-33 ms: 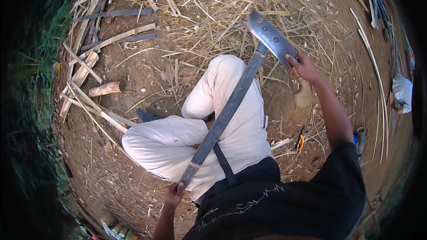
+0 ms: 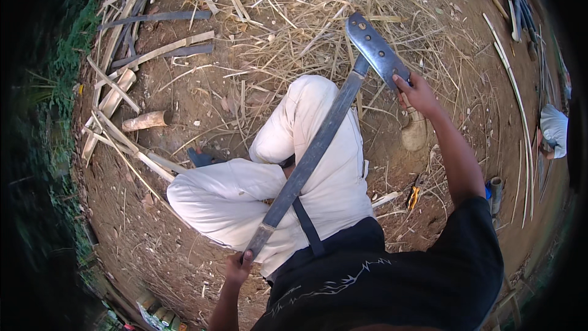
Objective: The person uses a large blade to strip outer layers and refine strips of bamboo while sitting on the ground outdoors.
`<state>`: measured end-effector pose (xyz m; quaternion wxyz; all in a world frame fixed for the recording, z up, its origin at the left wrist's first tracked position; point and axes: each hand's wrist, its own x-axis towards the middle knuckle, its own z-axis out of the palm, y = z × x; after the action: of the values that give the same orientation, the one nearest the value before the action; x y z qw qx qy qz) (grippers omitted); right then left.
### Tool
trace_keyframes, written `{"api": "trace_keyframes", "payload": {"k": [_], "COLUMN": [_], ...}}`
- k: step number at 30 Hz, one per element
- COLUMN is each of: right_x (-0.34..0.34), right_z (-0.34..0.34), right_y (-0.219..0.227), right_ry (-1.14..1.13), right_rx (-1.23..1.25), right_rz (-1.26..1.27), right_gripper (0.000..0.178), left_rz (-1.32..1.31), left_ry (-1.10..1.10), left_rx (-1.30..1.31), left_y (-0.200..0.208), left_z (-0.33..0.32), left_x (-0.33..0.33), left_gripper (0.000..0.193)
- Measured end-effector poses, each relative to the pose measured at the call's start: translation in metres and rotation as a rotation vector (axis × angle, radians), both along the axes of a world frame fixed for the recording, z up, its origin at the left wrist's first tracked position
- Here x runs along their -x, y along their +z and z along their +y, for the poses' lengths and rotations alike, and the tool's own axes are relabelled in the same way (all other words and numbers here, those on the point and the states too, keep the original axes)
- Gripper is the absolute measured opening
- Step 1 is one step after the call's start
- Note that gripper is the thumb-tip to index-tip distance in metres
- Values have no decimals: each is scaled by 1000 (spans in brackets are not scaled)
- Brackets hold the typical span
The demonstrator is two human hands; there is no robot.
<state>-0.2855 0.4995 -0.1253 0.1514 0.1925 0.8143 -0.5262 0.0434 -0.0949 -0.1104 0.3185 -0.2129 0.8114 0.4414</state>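
Observation:
My right hand (image 2: 416, 92) grips a broad steel knife (image 2: 375, 46) low on its blade, the thumb on the flat. The blade has several holes and a rounded far end. Below that hand shows a brown, rounded wooden handle (image 2: 414, 133). My left hand (image 2: 237, 268) is closed round the near end of a long, flat dark bar (image 2: 312, 153) with a narrow band near each end; I cannot tell whether it is a sheath. The bar slants across my lap, and its far end meets the blade's lower edge. Whether they are joined is unclear.
Dry shavings (image 2: 331, 30) litter the ground ahead. Split bamboo strips (image 2: 110, 104) pile at left, near a short bamboo piece (image 2: 144, 121). To my right lie an orange-handled tool (image 2: 414, 196) and long pale strips (image 2: 517, 98). Another person (image 2: 553, 129) is at the far right.
The knife blade has tilted slightly, so its bright glare has faded and its holes show more plainly. Its far end has shifted a little up and right. Both hands keep their hold.

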Motion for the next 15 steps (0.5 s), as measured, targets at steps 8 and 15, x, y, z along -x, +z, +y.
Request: {"api": "trace_keyframes", "payload": {"k": [8,15], "right_x": [-7,-13], "right_z": [-27,-37], "right_y": [10,21], "right_ry": [-49,167], "right_rx": [33,-27], "right_rz": [-88,-86], "right_gripper": [38,42], "left_rz": [125,323], "left_ry": [-101,-235], "left_rx": [150,331], "left_y": [0,18], "left_z": [0,16], "left_x": [-9,5], "left_gripper": [63,56]}}
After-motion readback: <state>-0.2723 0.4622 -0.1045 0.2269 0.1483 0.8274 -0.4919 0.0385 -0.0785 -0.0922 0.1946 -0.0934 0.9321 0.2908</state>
